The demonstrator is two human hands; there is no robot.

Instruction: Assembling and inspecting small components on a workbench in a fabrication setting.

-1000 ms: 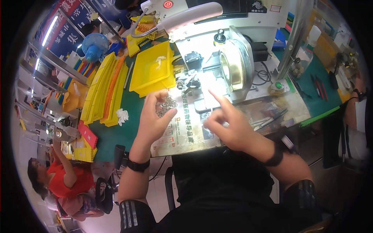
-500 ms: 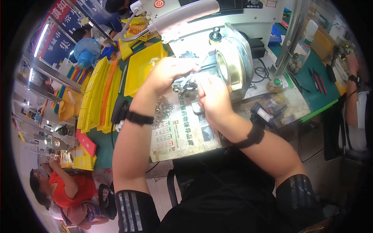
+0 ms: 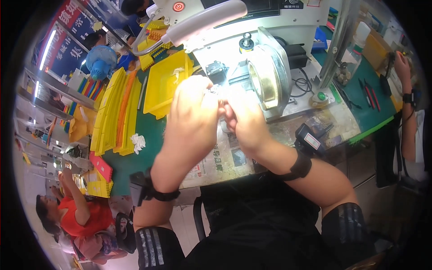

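My left hand is closed, its back turned up and its fingers curled in front of the machine. Close against it, my right hand is also closed, thumb and fingers pinched together. The fingertips meet under bright lamp light, around something small and shiny that I cannot make out. Just right of and beyond my hands stands a round brass-coloured wheel in a grey metal housing. A small dark block sits on the white machine beyond my left hand. My left forearm covers most of the printed paper on the bench.
A white lamp arm hangs over the work spot. To the left lie a yellow tray, yellow and orange strips and crumpled white tissue. At the right are a black adapter, pliers and a bottle. Co-workers sit on both sides.
My left hand has turned back-up and drawn nearer to me, its wrist bending. It now hides the pile of small metal rings. My right hand has shifted slightly away from the wheel.
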